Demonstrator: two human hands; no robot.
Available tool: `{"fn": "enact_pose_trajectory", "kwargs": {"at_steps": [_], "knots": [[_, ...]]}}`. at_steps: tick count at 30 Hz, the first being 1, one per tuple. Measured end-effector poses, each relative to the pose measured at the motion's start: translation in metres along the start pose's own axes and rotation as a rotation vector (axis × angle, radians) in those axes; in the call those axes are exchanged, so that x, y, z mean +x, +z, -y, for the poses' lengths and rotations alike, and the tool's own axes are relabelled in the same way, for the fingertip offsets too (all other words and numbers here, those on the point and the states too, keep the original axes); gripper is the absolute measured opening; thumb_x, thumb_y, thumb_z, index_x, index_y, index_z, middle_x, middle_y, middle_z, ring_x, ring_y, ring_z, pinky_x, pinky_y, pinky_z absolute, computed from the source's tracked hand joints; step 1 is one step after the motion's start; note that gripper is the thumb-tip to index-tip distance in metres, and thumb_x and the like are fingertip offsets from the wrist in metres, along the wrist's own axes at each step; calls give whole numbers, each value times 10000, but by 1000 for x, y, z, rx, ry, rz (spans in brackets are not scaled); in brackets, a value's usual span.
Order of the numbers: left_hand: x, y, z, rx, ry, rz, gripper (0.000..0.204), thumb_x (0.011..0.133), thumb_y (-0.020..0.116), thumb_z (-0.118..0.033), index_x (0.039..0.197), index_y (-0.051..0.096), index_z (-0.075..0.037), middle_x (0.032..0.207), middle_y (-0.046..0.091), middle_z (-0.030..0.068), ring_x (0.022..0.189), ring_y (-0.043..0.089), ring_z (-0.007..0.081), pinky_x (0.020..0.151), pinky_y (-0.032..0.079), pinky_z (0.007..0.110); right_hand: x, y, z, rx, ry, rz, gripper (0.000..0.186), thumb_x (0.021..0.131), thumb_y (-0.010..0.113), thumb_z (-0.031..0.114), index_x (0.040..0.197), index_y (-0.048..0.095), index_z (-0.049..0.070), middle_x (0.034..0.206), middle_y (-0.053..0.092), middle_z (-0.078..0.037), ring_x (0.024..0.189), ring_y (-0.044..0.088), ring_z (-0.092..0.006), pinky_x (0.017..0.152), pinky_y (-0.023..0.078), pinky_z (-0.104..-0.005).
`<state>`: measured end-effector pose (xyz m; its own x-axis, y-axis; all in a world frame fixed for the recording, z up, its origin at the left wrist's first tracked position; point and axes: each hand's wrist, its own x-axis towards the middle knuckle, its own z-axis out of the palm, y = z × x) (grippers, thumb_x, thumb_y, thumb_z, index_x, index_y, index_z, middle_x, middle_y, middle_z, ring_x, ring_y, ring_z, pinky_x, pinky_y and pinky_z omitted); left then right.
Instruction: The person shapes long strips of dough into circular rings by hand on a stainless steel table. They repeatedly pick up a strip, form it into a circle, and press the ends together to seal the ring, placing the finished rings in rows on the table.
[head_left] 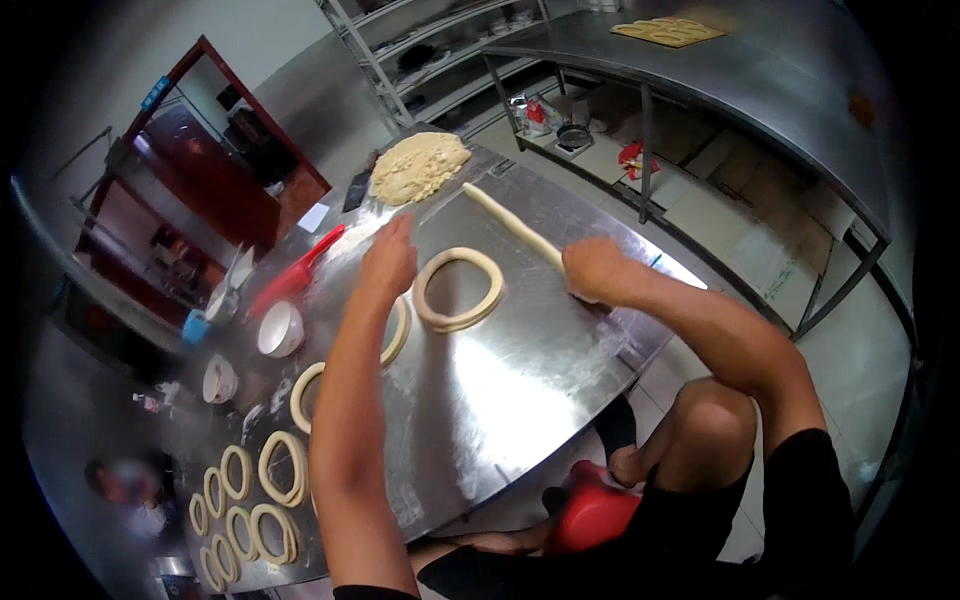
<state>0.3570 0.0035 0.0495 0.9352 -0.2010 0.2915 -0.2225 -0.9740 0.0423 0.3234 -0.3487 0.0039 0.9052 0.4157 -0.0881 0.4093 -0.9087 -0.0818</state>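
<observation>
A long thin rope of dough [515, 227] lies slantwise across the steel table, its near end running under my right hand [597, 270]. The fingers of that hand are curled over this end. My left hand [390, 255] is above the table, left of the nearest dough ring [492, 300], with its fingers stretched out and nothing seen in them. Another dough ring [399, 335] is partly hidden behind my left forearm. Beyond both hands, a large rough mound of dough [415, 168] sits at the far edge.
Several dough rings [283, 470] fill the table's left end. White bowls [281, 330] and a red-handled tool [298, 270] lie left of my left arm. A steel bench [770, 85] holds a tray of shaped dough [668, 32]. A blurred person [135, 495] is at far left; a red stool [595, 510] is below.
</observation>
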Motion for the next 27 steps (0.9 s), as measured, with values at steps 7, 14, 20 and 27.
{"fn": "enact_pose_trajectory", "kwargs": {"at_steps": [7, 14, 20, 27], "knots": [[118, 88, -46, 160, 145, 226, 728, 898, 605, 38, 1590, 470, -144, 1639, 496, 139, 1489, 482, 373, 1225, 434, 462, -19, -7, 1, 87, -36, 6, 139, 893, 697, 68, 952, 801, -3, 910, 788, -187, 828, 793, -351, 688, 620, -461], [165, 132, -36, 319, 268, 185, 485, 908, 627, -38, 1384, 634, -135, 1411, 683, 115, 1338, 615, 339, 1146, 486, 482, -22, 11, -12, 155, -155, -45, 188, 926, 712, 153, 983, 741, -23, 825, 752, -192, 784, 771, -355, 671, 598, -467], [167, 98, -38, 489, 304, 283, 208, 981, 623, -223, 1128, 670, -84, 1037, 772, 158, 1072, 716, 386, 969, 540, 498, -19, -3, -26, 457, -68, 20, 273, 930, 669, 215, 988, 720, -47, 786, 728, -218, 704, 729, -397, 698, 569, -512], [81, -29, -56, 369, 195, 179, 255, 1048, 637, -298, 1073, 595, -48, 964, 736, 201, 926, 720, 437, 767, 559, 540, -22, -38, -40, 597, -76, -97, 298, 960, 686, 237, 1034, 749, -45, 822, 734, -255, 775, 739, -412, 768, 573, -531]]}}
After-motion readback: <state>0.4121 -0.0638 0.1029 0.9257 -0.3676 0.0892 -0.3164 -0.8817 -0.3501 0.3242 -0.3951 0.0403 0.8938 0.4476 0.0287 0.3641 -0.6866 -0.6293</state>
